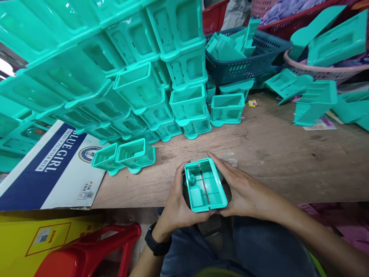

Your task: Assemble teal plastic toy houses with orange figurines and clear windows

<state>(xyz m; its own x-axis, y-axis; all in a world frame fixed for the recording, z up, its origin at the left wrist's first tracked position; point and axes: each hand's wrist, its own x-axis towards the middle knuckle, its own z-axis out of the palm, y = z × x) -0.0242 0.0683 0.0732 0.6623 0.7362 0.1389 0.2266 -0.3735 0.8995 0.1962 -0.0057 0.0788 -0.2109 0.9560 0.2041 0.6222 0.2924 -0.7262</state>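
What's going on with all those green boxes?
Someone holds a rectangular turquoise plastic box in the grip of their left hand and right hand, near the edge of a brown wooden table. The box's open end faces up, showing a narrow gap inside. More turquoise plastic boxes stand beyond, many stacked.

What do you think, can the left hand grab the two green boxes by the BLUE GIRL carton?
Probably not now: the left hand is holding another green box with the right hand. If freed, maybe: only tabletop seems to lie before the two boxes.
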